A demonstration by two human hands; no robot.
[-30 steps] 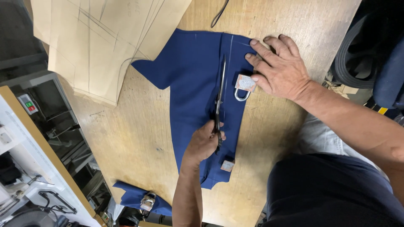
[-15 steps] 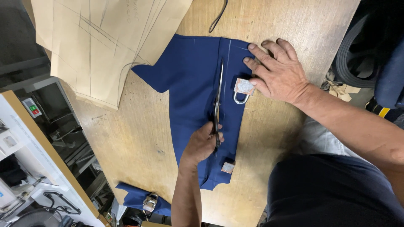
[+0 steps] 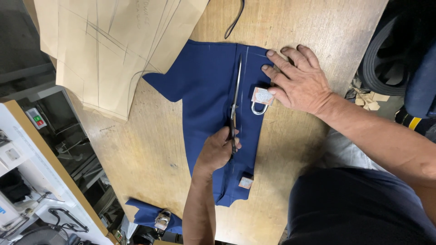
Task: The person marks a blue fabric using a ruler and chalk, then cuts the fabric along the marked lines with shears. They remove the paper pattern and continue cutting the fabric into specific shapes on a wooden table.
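Left grip around scissors; right hand flat on blue fabric.

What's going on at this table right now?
A person is cutting blue fabric spread on a wooden table. The left hand grips long scissors, whose blades lie along a chalk line on the cloth. The right hand presses flat on the fabric's edge, beside a padlock resting on it. A small block sits near the lower corner, and a paper pattern lies alongside.
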